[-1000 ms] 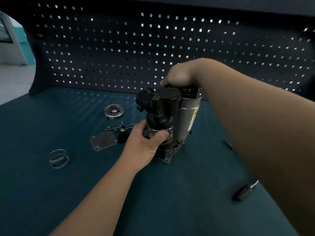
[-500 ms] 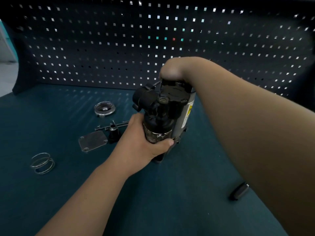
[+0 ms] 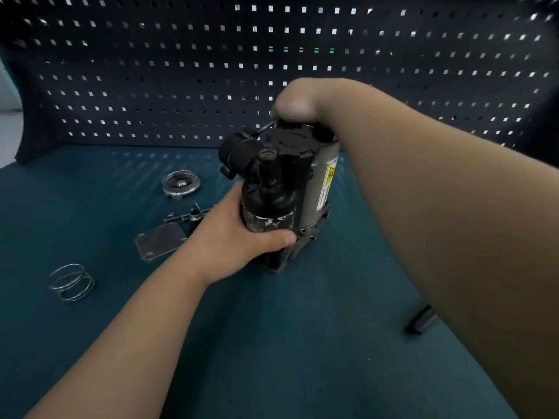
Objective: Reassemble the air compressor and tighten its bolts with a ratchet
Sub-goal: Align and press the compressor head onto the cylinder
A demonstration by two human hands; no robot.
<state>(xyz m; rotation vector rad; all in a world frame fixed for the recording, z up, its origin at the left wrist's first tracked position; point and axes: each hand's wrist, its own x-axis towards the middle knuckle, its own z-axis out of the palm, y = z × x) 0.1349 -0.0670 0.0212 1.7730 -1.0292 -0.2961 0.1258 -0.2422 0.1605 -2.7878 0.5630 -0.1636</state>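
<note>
the air compressor point(image 3: 272, 182) stands on end on the tabletop point(image 3: 302, 343), left hand point(image 3: 233, 237) gripping its dark cylinder, right hand point(image 3: 295, 99) curled round a slim metal tool point(image 3: 266, 127) on top. hard torque could tip it or slip the tool.

Yellow warning label point(image 3: 330, 174) on the air compressor point(image 3: 272, 179); print unreadable

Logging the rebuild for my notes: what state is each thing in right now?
air compressor: standing upright.
left hand: grips its lower body.
right hand: on top, holds slim tool.
square plate: detached, lying flat.
spring: loose, on its side.
</note>
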